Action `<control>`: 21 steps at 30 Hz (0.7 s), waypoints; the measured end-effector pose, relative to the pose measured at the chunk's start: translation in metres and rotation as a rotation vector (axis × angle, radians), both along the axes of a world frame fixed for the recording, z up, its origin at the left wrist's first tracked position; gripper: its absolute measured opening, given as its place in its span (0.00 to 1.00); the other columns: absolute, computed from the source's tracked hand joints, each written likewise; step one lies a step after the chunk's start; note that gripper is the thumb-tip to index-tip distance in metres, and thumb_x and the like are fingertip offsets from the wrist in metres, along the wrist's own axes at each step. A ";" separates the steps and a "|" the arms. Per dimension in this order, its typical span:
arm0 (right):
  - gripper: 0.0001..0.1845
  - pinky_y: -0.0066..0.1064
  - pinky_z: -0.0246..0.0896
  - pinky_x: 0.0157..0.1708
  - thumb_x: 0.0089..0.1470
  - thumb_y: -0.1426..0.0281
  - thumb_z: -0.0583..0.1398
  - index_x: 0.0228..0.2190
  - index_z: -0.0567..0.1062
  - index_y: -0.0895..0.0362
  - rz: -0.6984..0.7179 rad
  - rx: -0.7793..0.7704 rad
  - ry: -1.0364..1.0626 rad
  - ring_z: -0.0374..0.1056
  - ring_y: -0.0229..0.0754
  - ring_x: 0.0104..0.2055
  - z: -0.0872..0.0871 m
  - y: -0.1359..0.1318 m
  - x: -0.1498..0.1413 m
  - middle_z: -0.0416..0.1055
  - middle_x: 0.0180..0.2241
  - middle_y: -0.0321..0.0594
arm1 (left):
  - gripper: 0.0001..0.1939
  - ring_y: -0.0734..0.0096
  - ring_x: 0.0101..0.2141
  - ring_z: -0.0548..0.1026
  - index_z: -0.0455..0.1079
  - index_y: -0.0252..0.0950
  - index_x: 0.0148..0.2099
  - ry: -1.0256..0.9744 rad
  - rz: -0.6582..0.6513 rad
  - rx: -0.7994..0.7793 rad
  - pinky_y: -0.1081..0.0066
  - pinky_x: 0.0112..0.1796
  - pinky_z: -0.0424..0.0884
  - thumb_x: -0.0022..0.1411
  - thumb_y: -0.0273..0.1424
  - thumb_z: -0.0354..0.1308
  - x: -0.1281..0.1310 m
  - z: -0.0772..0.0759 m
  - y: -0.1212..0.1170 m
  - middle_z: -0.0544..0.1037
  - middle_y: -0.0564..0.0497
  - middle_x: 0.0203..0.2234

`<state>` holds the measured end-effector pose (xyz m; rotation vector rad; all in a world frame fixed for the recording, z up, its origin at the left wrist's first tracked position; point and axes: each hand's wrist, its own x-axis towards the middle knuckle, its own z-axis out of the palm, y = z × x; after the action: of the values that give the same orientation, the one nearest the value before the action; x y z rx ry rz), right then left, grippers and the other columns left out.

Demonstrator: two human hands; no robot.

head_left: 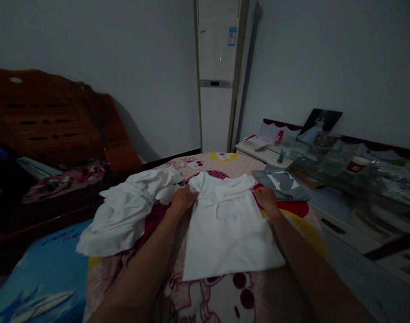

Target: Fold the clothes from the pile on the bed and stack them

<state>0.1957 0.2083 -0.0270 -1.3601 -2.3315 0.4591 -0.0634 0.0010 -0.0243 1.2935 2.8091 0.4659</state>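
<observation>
A white shirt (228, 237) lies spread on the patterned cloth in front of me, its neckline at the far end and its sides turned inward. My left hand (185, 197) pinches its upper left edge near the shoulder. On the opposite side, my right hand (266, 198) has its fingers closed at the upper right edge. Left of the shirt is a crumpled heap of white clothing (120, 215), with dark red fabric (154, 220) partly under it. A folded grey garment (282, 183) with a white print rests beyond my right hand.
The patterned cloth (221, 300) covers a rounded surface. At left stand a wooden bench (46, 116) and a blue printed seat (53, 264). A glass-topped cabinet (339, 220) on the right holds a paper cup (357, 165) and a photo (319, 125). A tall air conditioner (215, 116) fills the corner.
</observation>
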 end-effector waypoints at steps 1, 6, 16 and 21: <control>0.17 0.30 0.60 0.30 0.56 0.66 0.57 0.21 0.78 0.59 -0.007 0.003 -0.031 0.74 0.45 0.33 -0.001 0.003 -0.006 0.78 0.27 0.49 | 0.27 0.51 0.51 0.75 0.66 0.30 0.59 -0.023 -0.013 0.039 0.61 0.49 0.69 0.63 0.40 0.56 0.000 -0.003 0.002 0.76 0.33 0.50; 0.11 0.29 0.59 0.26 0.47 0.64 0.66 0.22 0.79 0.58 -0.003 -0.039 -0.115 0.74 0.46 0.31 -0.002 0.018 -0.037 0.78 0.27 0.47 | 0.38 0.58 0.48 0.76 0.59 0.33 0.65 -0.272 0.003 0.287 0.65 0.47 0.70 0.54 0.34 0.66 0.004 -0.015 0.018 0.77 0.39 0.49; 0.10 0.28 0.59 0.35 0.52 0.73 0.57 0.34 0.78 0.57 0.083 0.137 0.027 0.72 0.43 0.39 0.006 0.005 -0.041 0.78 0.36 0.43 | 0.31 0.77 0.26 0.67 0.72 0.34 0.57 -0.580 -0.286 0.561 0.76 0.30 0.64 0.47 0.22 0.58 0.000 -0.016 0.022 0.70 0.58 0.25; 0.11 0.31 0.58 0.34 0.55 0.70 0.55 0.35 0.78 0.57 0.037 0.241 0.141 0.70 0.45 0.35 0.016 0.002 -0.041 0.77 0.33 0.45 | 0.28 0.73 0.32 0.69 0.71 0.38 0.58 -0.222 -0.199 0.654 0.73 0.38 0.68 0.53 0.23 0.54 0.004 0.000 0.016 0.73 0.54 0.32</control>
<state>0.1551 0.2105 -0.0107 -1.1368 -2.2174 0.2653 -0.0591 0.0170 -0.0239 1.4606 2.3832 1.4930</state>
